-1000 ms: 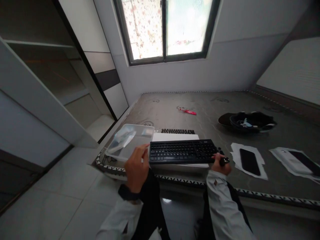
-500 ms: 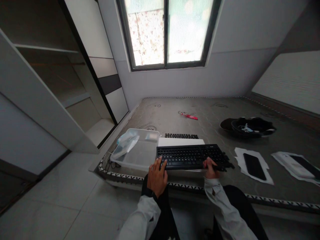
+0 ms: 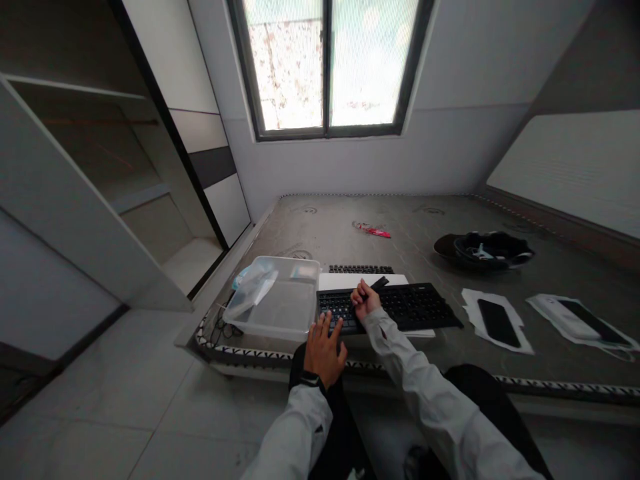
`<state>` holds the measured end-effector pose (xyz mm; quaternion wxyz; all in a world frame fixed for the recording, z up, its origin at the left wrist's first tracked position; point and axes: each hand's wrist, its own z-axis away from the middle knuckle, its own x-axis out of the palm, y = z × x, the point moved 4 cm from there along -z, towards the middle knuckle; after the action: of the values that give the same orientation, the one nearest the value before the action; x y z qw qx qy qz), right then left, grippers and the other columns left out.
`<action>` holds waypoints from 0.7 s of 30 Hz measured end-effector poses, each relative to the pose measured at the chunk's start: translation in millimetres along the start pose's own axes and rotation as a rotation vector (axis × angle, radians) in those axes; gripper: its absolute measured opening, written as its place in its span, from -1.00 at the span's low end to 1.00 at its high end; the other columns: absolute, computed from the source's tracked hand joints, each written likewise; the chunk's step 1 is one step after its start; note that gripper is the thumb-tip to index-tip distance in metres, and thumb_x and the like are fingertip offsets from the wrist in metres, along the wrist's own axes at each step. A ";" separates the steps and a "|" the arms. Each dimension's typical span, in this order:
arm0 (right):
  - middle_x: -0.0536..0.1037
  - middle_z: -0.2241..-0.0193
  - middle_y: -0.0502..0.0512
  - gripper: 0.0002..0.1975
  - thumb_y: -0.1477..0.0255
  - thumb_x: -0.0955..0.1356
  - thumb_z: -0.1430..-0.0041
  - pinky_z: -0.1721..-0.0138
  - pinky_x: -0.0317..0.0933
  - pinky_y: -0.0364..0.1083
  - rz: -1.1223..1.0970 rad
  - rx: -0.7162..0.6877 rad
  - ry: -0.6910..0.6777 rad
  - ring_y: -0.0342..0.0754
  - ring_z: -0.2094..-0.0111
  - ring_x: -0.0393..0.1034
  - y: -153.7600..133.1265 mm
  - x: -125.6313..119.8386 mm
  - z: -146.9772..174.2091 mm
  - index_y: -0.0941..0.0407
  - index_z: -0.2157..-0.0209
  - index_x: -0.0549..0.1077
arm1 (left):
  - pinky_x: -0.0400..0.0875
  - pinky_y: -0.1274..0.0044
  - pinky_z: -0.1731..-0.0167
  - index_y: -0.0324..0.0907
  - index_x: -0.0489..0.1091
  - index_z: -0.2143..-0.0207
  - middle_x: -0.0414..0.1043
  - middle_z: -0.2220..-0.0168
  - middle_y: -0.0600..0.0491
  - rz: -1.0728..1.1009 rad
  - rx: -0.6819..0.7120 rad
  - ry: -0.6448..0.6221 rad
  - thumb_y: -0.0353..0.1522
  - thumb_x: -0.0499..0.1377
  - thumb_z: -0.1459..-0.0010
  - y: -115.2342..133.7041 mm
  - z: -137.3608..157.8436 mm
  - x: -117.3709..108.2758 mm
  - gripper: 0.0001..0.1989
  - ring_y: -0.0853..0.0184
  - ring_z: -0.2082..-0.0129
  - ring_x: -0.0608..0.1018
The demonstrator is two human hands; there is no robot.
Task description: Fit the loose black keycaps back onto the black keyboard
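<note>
A black keyboard [image 3: 417, 308] lies near the front edge of the mattress, partly over a white flat piece [image 3: 340, 281]. My left hand [image 3: 325, 350] is open, its spread fingertips resting on the keyboard's front left corner. Above the left part of the keys, my right hand [image 3: 365, 301] is closed round a slim black tool [image 3: 381, 283]. Its far end sticks out past the fingers to the upper right; its exact kind is too small to tell. The hand and sleeve cover some of the keys.
Left of the keyboard stands a clear plastic box [image 3: 285, 307] with a plastic bag [image 3: 255, 290] in it. A strip of black keys [image 3: 360, 269] lies behind. To the right are a phone [image 3: 499, 323] on white wrapping and a cap [image 3: 493, 251]. A red packet [image 3: 373, 231] lies farther back.
My right hand has moved left from the keyboard's right side to its left part, carrying the black tool. My left hand stays at the front left corner, fingers more spread.
</note>
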<state>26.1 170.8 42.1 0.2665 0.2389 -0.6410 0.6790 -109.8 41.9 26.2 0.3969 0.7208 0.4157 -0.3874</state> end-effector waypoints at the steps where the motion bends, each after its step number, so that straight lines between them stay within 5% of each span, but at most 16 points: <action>1: -0.01 0.82 -0.14 -0.43 0.02 0.31 -0.12 0.71 -0.10 -0.16 0.002 0.003 0.002 -0.22 0.74 -0.12 3.1 0.5 -3.0 0.06 0.71 0.03 | 0.08 0.20 -0.20 -0.03 0.14 -0.24 -0.03 -0.33 0.00 0.002 0.000 0.003 -0.35 0.10 -0.14 -0.5 0.3 0.3 -0.42 0.15 -0.30 0.07; 21: 0.02 0.85 -0.15 -0.47 0.10 0.38 -0.08 0.75 -0.19 -0.19 0.023 0.083 -0.022 -0.26 0.78 -0.16 26.5 -4.8 -15.6 0.06 0.72 0.07 | 0.14 0.24 -0.19 -0.02 0.16 -0.23 0.00 -0.32 0.02 0.029 -0.018 -0.019 -0.34 0.10 -0.14 -3.0 -1.2 0.9 -0.43 0.15 -0.29 0.10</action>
<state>12.3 185.1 18.2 0.2415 0.2500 -0.6177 0.7055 -111.9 44.2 25.1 0.4127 0.7197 0.4048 -0.3846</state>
